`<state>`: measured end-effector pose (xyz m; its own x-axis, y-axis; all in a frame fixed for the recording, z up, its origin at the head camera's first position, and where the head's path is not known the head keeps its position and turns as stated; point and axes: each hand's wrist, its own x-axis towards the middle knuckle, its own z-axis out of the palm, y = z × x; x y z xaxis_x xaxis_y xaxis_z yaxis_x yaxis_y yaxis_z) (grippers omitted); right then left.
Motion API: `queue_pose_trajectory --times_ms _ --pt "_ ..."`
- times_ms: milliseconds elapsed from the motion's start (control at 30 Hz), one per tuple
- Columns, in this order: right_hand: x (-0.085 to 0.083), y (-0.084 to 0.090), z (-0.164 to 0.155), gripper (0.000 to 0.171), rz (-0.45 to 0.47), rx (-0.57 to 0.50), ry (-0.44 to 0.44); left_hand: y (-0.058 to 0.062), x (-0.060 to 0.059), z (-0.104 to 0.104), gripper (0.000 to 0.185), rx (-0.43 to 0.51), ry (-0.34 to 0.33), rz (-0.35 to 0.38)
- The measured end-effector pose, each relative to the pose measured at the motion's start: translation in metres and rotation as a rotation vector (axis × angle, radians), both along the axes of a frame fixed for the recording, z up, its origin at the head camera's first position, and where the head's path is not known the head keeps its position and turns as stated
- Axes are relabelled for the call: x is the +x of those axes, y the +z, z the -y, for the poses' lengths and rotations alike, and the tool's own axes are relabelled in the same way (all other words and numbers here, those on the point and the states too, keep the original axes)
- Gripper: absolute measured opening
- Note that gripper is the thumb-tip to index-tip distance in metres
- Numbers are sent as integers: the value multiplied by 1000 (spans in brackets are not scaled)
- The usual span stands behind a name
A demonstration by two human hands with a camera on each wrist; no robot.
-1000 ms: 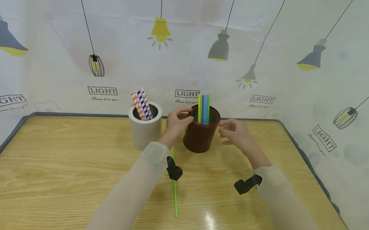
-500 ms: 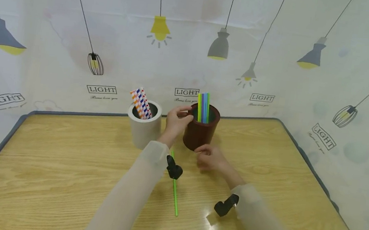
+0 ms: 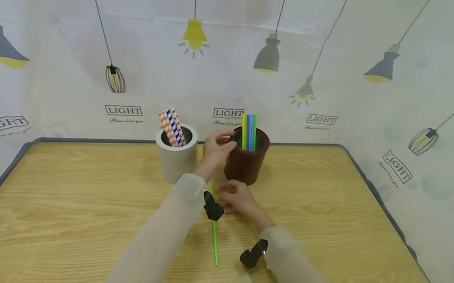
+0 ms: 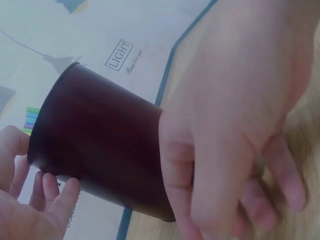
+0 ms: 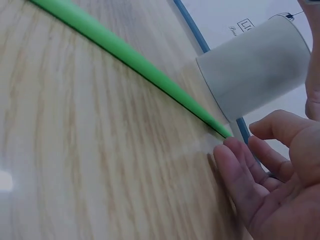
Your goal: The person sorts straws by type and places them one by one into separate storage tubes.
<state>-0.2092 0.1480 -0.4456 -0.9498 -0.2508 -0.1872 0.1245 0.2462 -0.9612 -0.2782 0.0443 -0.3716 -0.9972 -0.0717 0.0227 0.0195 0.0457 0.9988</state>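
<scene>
Head view: our left hand (image 3: 217, 149) grips the brown cup (image 3: 246, 160); our right hand (image 3: 237, 198) reaches the green straw (image 3: 214, 233).

Our right fingers (image 5: 235, 170) are loose and open, just touching the far end of the straw, which lies flat on the surface (image 3: 77, 199) near the white cup (image 3: 176, 154). We think the thin straw could roll away if we push it. We might also bump the brown cup and tip out its straws (image 3: 248, 132).
</scene>
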Motion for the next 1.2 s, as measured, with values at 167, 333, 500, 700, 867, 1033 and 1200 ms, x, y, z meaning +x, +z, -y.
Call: queue_pose_trajectory --times_ms 167,333,500,700,867,1033,1200 --pt "-3 -10 8 29 -4 33 -40 1 0 0 30 8 -4 7" --pt "-5 -17 12 25 -98 154 -43 2 1 1 30 14 -4 20" --pt "-2 -20 15 22 -239 290 -44 2 1 0 30 21 -13 33" --pt "1 -17 17 22 -292 371 -60 2 2 1 31 18 -18 39" --pt "1 -15 18 23 -285 394 -58 2 2 0 31 11 -20 34" --pt "1 -13 18 23 -303 432 -39 2 2 0 31 5 -17 29" --pt "2 -10 18 22 -300 422 -25 1 2 0 31 1 -14 24"
